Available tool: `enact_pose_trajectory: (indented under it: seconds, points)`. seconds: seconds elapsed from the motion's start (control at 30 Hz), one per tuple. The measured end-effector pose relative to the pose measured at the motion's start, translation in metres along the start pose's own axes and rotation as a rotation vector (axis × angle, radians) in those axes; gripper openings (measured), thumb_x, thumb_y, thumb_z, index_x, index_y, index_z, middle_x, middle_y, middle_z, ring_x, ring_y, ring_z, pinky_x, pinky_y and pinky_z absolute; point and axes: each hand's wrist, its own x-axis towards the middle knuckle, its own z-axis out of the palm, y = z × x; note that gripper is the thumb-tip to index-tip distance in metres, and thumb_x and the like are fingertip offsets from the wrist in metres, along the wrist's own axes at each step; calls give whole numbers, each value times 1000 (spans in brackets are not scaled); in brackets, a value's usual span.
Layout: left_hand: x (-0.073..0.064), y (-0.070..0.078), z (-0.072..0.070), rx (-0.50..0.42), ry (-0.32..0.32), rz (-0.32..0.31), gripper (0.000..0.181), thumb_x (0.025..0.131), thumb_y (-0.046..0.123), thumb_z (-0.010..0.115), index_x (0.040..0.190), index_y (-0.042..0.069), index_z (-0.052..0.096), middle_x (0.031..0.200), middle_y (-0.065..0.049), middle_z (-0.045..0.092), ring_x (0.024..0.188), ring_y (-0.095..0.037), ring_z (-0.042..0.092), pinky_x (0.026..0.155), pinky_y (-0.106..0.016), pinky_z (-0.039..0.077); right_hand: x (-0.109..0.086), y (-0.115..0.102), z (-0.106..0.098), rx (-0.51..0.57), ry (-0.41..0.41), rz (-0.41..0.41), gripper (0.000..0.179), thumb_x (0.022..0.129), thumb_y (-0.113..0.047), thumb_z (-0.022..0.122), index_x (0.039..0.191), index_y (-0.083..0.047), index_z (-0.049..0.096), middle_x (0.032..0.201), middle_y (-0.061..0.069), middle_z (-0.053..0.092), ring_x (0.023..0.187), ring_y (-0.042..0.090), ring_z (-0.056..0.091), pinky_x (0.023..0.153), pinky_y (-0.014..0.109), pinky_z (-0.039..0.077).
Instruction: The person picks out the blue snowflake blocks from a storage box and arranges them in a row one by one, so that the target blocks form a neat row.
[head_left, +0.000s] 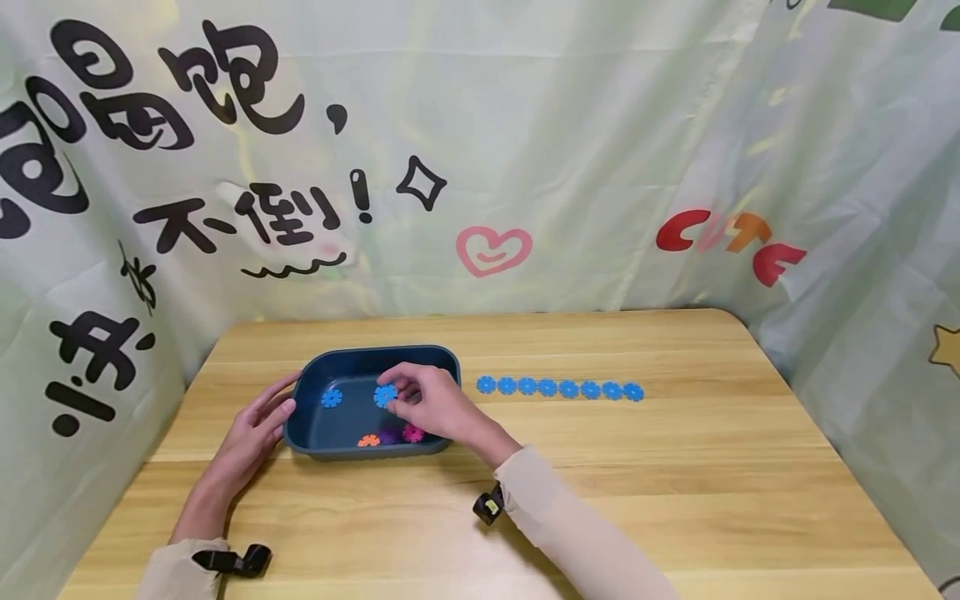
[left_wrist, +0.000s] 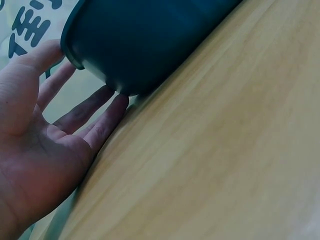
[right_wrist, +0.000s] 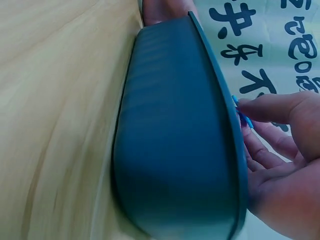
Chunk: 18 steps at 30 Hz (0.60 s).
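My right hand [head_left: 431, 402] pinches a blue snowflake-shaped plastic disc [head_left: 386, 395] over the dark blue basin [head_left: 300, 433]. In the right wrist view the disc [right_wrist: 242, 112] shows edge-on between thumb and finger, just past the basin's rim. My left hand [head_left: 251, 433] rests against the basin's left end, its fingers fairly straight; the left wrist view has these fingertips [left_wrist: 120, 100] touching the outer wall. Inside the basin lie another blue disc [head_left: 332, 398], an orange one [head_left: 369, 440], a purple one [head_left: 390, 437] and a pink one [head_left: 413, 432].
To the right of the basin, several blue discs [head_left: 548, 387] form a row on the wooden table [head_left: 600, 483]. A printed curtain [head_left: 585, 150] hangs behind the table and along both sides. Each wrist wears a small black camera [head_left: 489, 505].
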Motion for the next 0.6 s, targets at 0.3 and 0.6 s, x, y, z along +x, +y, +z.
enact_pose_trajectory:
  seconds: [0.3, 0.6]
  points:
    - [0, 0, -1, 48, 21, -27, 55, 110, 30, 50, 162, 20, 34, 166, -24, 18, 130, -4, 44, 96, -15, 48, -22, 1, -21, 1, 40, -22, 33, 96, 2, 65, 128, -8, 67, 105, 3, 68, 87, 18, 65, 72, 30, 56]
    - [2, -2, -1, 23, 22, -22, 54, 110, 29, 50, 161, 22, 36, 166, -24, 20, 132, -10, 45, 97, -18, 49, -41, 5, -39, -18, 123, -22, 33, 95, 4, 67, 125, -10, 68, 100, 3, 66, 87, 17, 62, 76, 36, 59]
